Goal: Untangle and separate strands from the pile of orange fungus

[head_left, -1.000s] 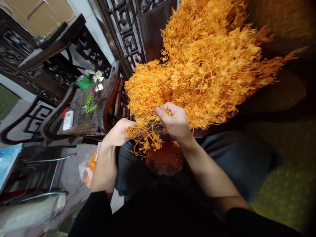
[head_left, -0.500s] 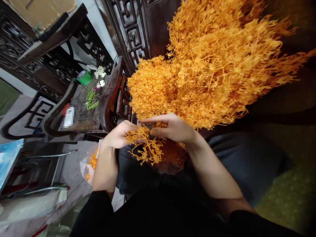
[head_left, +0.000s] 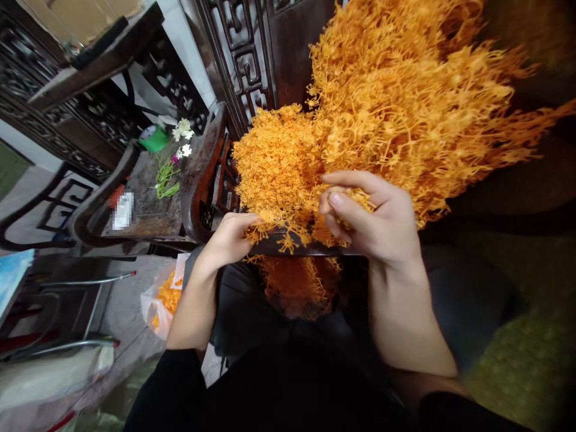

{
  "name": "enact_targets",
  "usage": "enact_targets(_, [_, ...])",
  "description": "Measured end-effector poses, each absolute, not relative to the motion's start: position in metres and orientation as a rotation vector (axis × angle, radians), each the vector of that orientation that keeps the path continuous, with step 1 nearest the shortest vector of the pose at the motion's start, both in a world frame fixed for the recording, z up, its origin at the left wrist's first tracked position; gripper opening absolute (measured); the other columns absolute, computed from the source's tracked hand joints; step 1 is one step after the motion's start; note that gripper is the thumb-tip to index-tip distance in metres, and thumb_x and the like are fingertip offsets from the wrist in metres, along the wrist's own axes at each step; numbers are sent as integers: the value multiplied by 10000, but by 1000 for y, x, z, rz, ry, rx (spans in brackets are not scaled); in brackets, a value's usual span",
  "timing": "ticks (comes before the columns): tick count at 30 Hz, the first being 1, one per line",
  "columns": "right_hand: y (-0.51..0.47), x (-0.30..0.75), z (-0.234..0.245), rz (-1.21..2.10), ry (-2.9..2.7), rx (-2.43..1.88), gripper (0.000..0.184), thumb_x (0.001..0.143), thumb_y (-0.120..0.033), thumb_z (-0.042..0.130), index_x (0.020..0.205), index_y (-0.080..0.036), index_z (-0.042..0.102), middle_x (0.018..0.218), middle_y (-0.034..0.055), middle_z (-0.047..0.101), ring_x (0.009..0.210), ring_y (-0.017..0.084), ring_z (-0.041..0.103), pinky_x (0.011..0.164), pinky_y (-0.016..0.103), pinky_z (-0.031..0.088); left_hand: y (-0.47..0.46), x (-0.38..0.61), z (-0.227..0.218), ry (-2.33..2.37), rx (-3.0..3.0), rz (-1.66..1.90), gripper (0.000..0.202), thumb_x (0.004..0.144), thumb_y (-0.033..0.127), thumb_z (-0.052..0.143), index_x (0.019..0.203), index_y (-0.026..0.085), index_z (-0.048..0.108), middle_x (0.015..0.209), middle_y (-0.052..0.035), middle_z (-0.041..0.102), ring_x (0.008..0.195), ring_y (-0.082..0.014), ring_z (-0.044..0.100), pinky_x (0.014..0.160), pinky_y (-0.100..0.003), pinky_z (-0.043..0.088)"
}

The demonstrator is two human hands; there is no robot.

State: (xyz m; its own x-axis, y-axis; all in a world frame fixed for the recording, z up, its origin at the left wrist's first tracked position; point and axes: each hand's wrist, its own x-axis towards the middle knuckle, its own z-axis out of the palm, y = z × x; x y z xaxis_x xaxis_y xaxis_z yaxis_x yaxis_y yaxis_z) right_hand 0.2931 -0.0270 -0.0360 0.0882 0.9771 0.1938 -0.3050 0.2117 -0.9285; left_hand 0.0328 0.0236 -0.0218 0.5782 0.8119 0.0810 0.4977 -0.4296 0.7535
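Note:
My left hand [head_left: 227, 241] is closed on a thin, branching orange sprig [head_left: 290, 237] that looks like plastic flower stems with small star-shaped ends. My right hand [head_left: 384, 225] is curled, thumb against fingers, round more orange sprigs [head_left: 357, 198]. It is raised in front of the large loose heap of orange sprigs [head_left: 405, 114]. Beside that heap, to the left, stands a denser, tightly packed orange bunch [head_left: 274, 159], just beyond my left hand. Below my hands, a dark reddish shape with orange strands [head_left: 294, 282] shows between my knees, too dim to make out.
On the left, a dark carved wooden chair [head_left: 193, 192] bears a roll of green tape [head_left: 153, 138], white flowers [head_left: 182, 131] and green stems [head_left: 167, 180]. A plastic bag with orange pieces [head_left: 168, 294] lies on the floor. A metal-legged folding table [head_left: 15, 276] stands farther left.
My right hand has moved right and away from my left hand, closing round orange sprigs near the heap. My left hand has shifted slightly, still on its sprig.

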Motion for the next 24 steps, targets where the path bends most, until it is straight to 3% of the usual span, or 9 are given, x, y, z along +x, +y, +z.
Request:
enact_targets(3, [-29,290,-37,1030,-1245,-990,305,952,-396,727,1215,-249,778,717,13,719,524,131,612,433,260,440,21,38,-24,1074,2388,504,218,744,-3,553,763,153,704,775,-44,700,760,-172,658,714,-260,480])
enact_targets(6, [-21,282,-43,874,-1484,-1105,262,889,-360,793,1119,-240,826,976,60,819,827,215,759,710,340,605,17,41,-23,1027,2599,348,229,695,-23,496,727,170,616,724,-17,617,689,-153,573,648,-259,415])
enact_targets(9, [-14,269,-51,911,-1698,-1018,246,846,-350,830,1055,-221,829,1089,61,824,980,235,771,908,371,595,13,44,-21,961,2743,158,239,697,-18,476,751,178,601,747,-27,609,699,-169,560,642,-279,401])
enact_targets(12, [-7,262,-61,980,-1689,-961,185,879,-378,791,889,-194,799,900,38,813,839,189,753,819,327,579,12,46,-20,958,2749,47,258,704,-22,462,757,177,618,774,-46,639,740,-187,595,674,-290,427])
enact_targets(15, [5,273,-72,792,-1294,-1124,258,904,-429,753,807,-193,716,748,23,741,691,162,692,655,304,530,13,43,-18,820,2630,-12,296,683,-41,440,727,178,634,770,-42,666,773,-182,631,716,-280,461])
enact_targets(18, [12,292,-76,647,-890,-1161,320,935,-513,702,827,-226,612,642,-9,647,479,117,553,446,260,364,17,37,-19,788,2537,34,324,658,-51,434,716,167,667,753,-38,677,756,-171,641,705,-270,470])
enact_targets(20, [7,299,-71,742,-864,-1111,335,940,-523,699,839,-233,565,789,22,716,470,102,558,394,239,304,21,33,-22,926,2500,161,353,645,-56,444,748,156,707,753,-39,693,725,-164,645,682,-266,471])
enact_targets(22, [-2,298,-63,911,-964,-1048,331,921,-492,737,846,-223,561,1058,72,762,575,118,661,392,229,351,25,30,-25,1035,2447,329,411,663,-64,459,840,153,760,827,-53,748,769,-172,688,713,-264,503])
enact_targets(24, [-9,290,-57,1060,-1046,-992,295,894,-461,777,892,-217,611,1095,74,762,636,138,703,403,229,400,29,27,-29,1064,2403,499,452,701,-68,470,922,161,791,927,-65,794,862,-189,737,781,-274,542])
